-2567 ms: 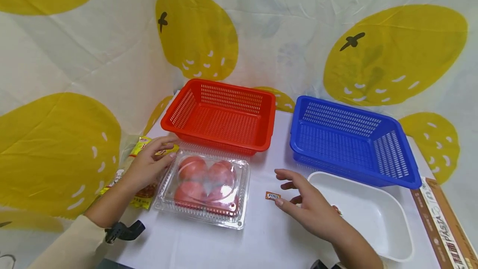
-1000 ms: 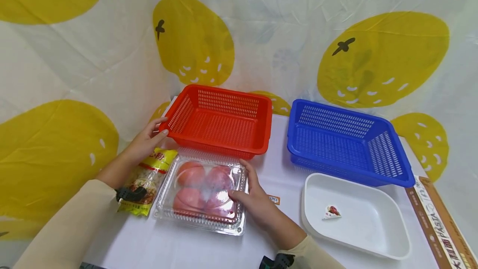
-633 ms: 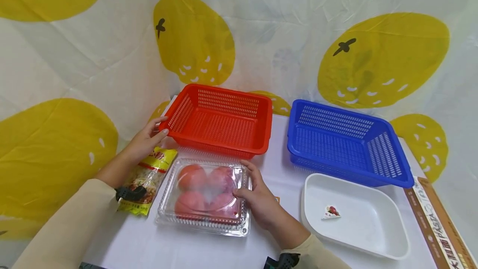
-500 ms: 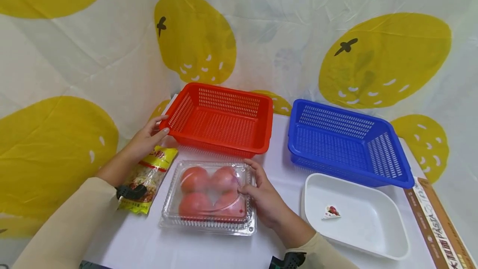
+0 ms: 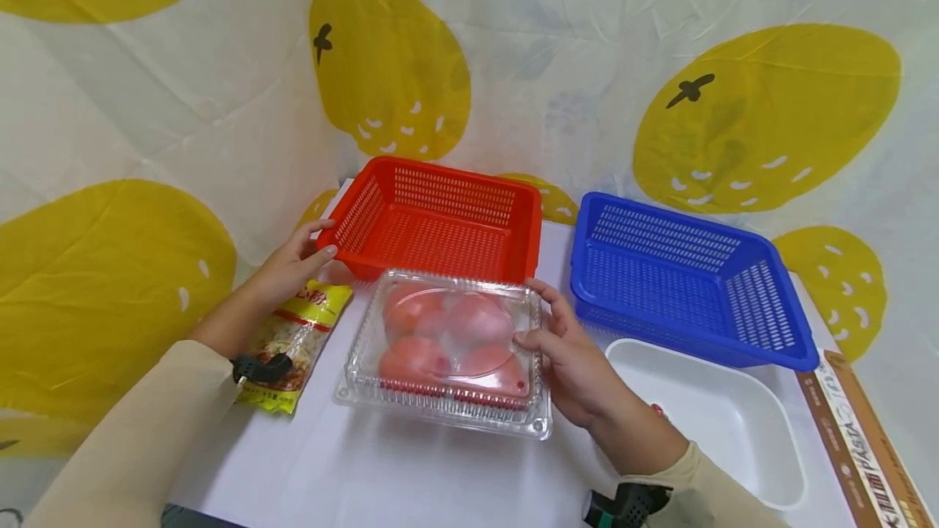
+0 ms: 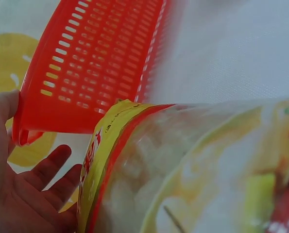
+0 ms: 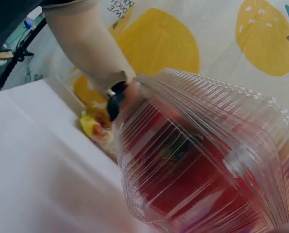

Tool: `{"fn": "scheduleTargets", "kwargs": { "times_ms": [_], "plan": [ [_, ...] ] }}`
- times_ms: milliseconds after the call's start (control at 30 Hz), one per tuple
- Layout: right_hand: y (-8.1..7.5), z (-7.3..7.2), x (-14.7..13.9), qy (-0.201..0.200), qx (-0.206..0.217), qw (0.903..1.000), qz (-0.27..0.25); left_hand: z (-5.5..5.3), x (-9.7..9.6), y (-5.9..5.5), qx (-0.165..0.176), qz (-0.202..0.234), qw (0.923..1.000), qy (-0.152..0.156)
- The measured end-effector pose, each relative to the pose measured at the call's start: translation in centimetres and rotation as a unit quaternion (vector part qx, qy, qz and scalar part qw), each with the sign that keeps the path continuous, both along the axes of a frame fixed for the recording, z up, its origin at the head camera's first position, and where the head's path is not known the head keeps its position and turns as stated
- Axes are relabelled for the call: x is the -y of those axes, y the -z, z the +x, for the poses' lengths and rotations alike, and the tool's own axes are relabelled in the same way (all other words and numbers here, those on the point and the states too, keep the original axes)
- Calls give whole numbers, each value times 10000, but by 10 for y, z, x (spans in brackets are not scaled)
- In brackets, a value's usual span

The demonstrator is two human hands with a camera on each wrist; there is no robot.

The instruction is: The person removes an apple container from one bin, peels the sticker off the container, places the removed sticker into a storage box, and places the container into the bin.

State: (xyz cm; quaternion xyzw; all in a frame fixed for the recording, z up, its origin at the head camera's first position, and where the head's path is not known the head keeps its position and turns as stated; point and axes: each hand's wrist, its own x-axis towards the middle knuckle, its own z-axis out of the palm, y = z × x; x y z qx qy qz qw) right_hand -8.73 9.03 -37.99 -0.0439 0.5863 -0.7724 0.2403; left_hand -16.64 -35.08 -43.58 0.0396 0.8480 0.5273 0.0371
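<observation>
A clear plastic box with several tomatoes inside is raised over the table, its shadow below it. My right hand grips its right edge, thumb on the lid. The same box fills much of the right wrist view, where the right hand is almost out of sight. At the left corner of the red basket, my left hand holds the rim between thumb and index finger. In the left wrist view its other fingers spread loosely under the rim. A yellow-ended food bag lies below that hand.
A blue basket stands at the back right. In front of it sits a white tray, partly covered by my right forearm, with a small red item showing. A long brown pasta box lies at the right edge.
My right hand has gone to the tomato box, gripped it and lifted it up and rightward, over the basket's front edge in view. My left hand has moved from the bag to the red basket's rim.
</observation>
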Motion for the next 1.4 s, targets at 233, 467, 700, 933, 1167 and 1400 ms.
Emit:
{"fn": "scheduleTargets", "kwargs": {
  "times_ms": [233,467,700,933,1167,1400],
  "plan": [
    [-34,-33,-12,181,-294,9994,49,1,3,2,73,225,9997,76],
    [-56,-81,-12,498,-173,9983,-261,-1,0,-1,322,116,9994,-53],
    [-63,-132,6,704,-94,9974,-90,-2,2,-4,417,207,9989,15],
    [-54,-177,29,715,161,9973,33,-2,0,-3,627,103,9980,33],
    [-41,-206,49,823,320,9951,438,-5,-3,-4,758,64,9971,15],
    [-26,-229,68,691,259,9913,1086,-3,1,-5,661,110,9977,102]
  ]
}}
